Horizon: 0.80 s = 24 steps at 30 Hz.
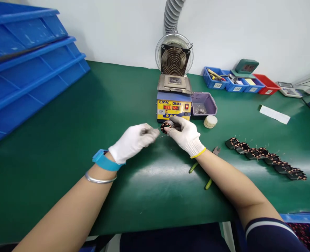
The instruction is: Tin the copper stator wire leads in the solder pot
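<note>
Both my hands wear white gloves and meet above the green mat [65, 140], just in front of the yellow-and-blue solder pot [173, 106]. My right hand [186, 135] is closed round a small copper-wound coil [167, 125]. My left hand [133, 140] pinches thin wire leads that run from the coil. A blue wrist strap and a metal bangle sit on my left wrist.
Green-handled pliers [208, 167] lie under my right forearm. A row of several wound coils [266, 158] lies at the right. A purple tray [203, 104], a white tape roll [210, 121], a fume fan [174, 60], small parts bins [233, 83] and stacked blue crates [26, 66] surround the work spot.
</note>
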Each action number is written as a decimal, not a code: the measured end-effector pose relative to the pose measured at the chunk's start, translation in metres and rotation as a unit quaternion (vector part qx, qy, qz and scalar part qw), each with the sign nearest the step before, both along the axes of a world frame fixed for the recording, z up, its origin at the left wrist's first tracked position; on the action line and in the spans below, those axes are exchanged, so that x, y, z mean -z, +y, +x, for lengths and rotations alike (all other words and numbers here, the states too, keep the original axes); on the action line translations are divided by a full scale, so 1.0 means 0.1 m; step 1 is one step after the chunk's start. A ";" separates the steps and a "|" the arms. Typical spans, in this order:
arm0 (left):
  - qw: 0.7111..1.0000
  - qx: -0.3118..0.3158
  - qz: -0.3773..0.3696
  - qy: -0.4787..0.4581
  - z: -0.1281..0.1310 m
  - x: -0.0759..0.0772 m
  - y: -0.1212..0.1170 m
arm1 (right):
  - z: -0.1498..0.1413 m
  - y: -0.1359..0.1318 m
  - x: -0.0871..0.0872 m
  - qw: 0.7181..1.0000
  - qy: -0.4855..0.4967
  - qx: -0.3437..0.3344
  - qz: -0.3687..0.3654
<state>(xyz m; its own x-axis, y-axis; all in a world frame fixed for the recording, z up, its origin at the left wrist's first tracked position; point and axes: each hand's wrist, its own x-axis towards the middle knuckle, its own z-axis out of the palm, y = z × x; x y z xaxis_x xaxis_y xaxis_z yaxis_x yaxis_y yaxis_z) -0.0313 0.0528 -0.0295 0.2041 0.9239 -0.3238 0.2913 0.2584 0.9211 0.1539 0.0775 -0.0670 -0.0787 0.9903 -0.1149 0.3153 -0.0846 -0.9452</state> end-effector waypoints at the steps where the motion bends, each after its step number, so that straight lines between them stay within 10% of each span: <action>1: 1.000 0.013 0.004 0.016 0.04 0.02 -0.01 | -0.01 -0.02 0.00 1.000 -0.005 -0.004 0.008; 6: 0.999 -0.022 0.030 0.010 0.16 0.02 -0.08 | 0.03 0.01 0.03 0.999 -0.024 -0.005 0.038; 10: 0.995 -0.058 0.084 0.018 0.20 0.17 -0.10 | 0.25 0.51 -0.16 0.988 -0.106 0.006 0.110; 17: 0.983 0.041 0.138 0.116 0.29 0.50 -0.01 | 0.29 1.83 -0.83 0.843 -0.493 -0.036 0.213; 24: 0.984 0.047 0.128 0.112 0.24 0.48 0.02 | -0.12 2.23 -0.74 0.769 -0.591 -0.105 0.220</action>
<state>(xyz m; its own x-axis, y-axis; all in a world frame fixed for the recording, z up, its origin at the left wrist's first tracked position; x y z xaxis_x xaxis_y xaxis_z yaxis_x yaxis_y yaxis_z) -0.0071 0.0543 -0.0779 0.2433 0.9612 -0.1299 0.5068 -0.0118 0.8620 0.1419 0.3000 0.0073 -0.3395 0.9338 0.1130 0.9395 0.3307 0.0896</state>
